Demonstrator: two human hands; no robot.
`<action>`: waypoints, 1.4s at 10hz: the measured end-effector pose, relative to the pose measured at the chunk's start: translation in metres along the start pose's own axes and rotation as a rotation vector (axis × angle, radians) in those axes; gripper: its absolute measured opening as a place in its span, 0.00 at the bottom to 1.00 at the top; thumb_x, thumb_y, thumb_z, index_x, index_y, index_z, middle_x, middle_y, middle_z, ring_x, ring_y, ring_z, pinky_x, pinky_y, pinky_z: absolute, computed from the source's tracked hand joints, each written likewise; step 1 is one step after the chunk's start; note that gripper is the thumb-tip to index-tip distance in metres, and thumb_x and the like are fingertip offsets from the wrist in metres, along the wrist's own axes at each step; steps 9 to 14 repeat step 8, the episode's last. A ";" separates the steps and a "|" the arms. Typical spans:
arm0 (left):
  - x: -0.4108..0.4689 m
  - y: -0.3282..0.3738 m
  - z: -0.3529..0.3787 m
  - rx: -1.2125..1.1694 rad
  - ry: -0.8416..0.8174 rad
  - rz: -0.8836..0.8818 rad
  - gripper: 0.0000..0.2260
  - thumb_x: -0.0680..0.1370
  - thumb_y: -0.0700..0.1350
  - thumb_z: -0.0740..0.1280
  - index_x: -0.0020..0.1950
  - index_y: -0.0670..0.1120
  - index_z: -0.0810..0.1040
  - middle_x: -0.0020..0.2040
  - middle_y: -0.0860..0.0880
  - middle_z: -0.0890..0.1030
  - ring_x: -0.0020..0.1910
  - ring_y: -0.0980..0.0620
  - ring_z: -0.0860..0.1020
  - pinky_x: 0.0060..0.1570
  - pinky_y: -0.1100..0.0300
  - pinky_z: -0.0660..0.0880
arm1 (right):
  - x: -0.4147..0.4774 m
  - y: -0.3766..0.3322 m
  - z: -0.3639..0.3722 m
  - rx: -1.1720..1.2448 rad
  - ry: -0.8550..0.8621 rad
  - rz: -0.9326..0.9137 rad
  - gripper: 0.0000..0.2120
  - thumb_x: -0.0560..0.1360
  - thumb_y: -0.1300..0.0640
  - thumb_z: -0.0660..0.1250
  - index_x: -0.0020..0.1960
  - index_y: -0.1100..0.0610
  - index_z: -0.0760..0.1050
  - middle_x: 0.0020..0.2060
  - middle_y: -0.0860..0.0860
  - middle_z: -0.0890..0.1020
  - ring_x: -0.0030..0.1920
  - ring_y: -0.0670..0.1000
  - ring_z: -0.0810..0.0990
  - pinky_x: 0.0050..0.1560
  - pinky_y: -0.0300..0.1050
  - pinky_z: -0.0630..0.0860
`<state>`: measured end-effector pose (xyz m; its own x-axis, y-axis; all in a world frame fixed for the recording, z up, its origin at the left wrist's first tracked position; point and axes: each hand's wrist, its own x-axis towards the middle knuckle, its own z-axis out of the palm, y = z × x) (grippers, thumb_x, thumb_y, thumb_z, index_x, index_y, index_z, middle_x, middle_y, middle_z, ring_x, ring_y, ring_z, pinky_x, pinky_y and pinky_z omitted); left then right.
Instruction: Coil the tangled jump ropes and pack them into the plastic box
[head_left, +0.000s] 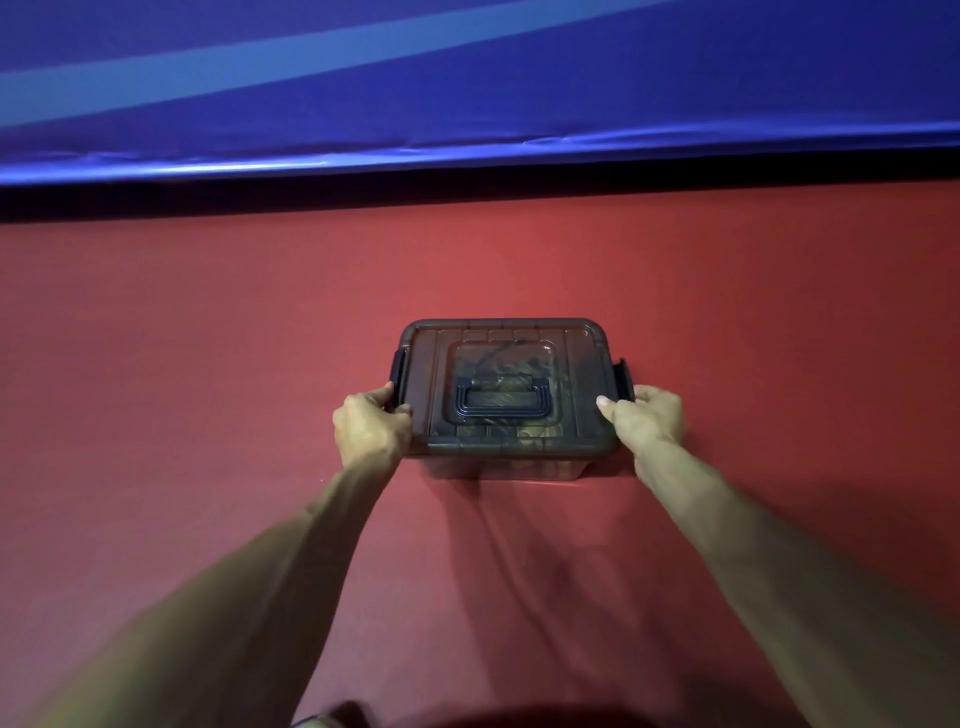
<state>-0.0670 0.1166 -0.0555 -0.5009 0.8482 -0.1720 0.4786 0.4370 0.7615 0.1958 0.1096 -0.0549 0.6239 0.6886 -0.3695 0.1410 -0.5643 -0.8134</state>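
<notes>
- Two bare forearms reach in from 7 and 5 o'clock across the red floor (208, 338).
- The left hand (371, 423) grips the plastic box (498, 466) at its 9 o'clock side, thumb on the lid (576, 374), fingers curled around the left latch (399, 374).
- The right hand (644, 415) grips the 3 o'clock side, thumb on the lid's rim, fingers curled by the right latch (623, 379).
- The box sits mid-floor with its lid on and the carry handle (501, 402) lying flat.
- The jump ropes (511, 370) show dimly through the smoky lid, inside the box.
- A blue sheet (467, 78) spans 12 o'clock.
</notes>
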 end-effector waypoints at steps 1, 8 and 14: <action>0.002 0.001 -0.002 0.069 -0.017 0.033 0.16 0.74 0.41 0.71 0.62 0.44 0.81 0.53 0.41 0.84 0.52 0.45 0.83 0.58 0.53 0.78 | -0.008 0.004 0.005 -0.198 0.047 -0.232 0.19 0.73 0.60 0.73 0.63 0.60 0.77 0.59 0.56 0.79 0.61 0.57 0.77 0.62 0.47 0.72; -0.012 0.001 -0.024 0.639 -0.294 0.370 0.15 0.82 0.48 0.57 0.64 0.40 0.70 0.61 0.40 0.74 0.57 0.34 0.76 0.53 0.45 0.72 | -0.026 0.013 -0.004 -0.665 -0.069 -0.560 0.22 0.81 0.57 0.59 0.74 0.58 0.65 0.68 0.53 0.71 0.68 0.56 0.67 0.68 0.51 0.65; -0.012 0.001 -0.024 0.639 -0.294 0.370 0.15 0.82 0.48 0.57 0.64 0.40 0.70 0.61 0.40 0.74 0.57 0.34 0.76 0.53 0.45 0.72 | -0.026 0.013 -0.004 -0.665 -0.069 -0.560 0.22 0.81 0.57 0.59 0.74 0.58 0.65 0.68 0.53 0.71 0.68 0.56 0.67 0.68 0.51 0.65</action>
